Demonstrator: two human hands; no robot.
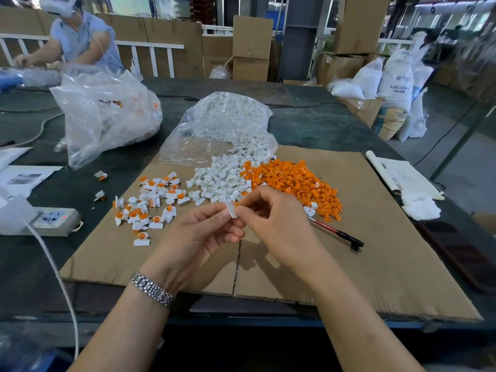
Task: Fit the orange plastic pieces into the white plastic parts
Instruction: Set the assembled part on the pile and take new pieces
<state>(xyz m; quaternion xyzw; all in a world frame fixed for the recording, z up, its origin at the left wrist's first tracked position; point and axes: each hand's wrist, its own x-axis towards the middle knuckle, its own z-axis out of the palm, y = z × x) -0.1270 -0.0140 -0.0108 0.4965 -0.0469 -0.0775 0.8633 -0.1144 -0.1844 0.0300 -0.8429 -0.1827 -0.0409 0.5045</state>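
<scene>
Both hands are raised just above the cardboard sheet [349, 264] that lies on the dark surface [308, 124]; the left hand [198, 237] has its fingers [214, 214] curled and pinching a small white part [232, 209], and the right hand [271, 218] meets it from the other side, its fingertips [243, 210] pinched on the same piece with a speck of orange showing at the contact (whether the orange piece is already seated, I cannot tell); a metal watch band [151, 288] sits on the left wrist. Just beyond the fingers lies the heap of loose white parts [220, 181], spilling from an open clear bag [222, 127] farther back; touching that heap, beyond and to the right of the fingers, is the pile of orange pieces [295, 181]. To the left of the fingers a scatter of assembled pieces [150, 205], white with orange, is spread over the cardboard, two of them off its edge on the surface. A red and black pen [335, 232] lies just right of the right hand; farther right are papers [402, 178]. Far left stand a power strip [53, 220] and a second clear bag [107, 114]; behind it another person [80, 41] works.
</scene>
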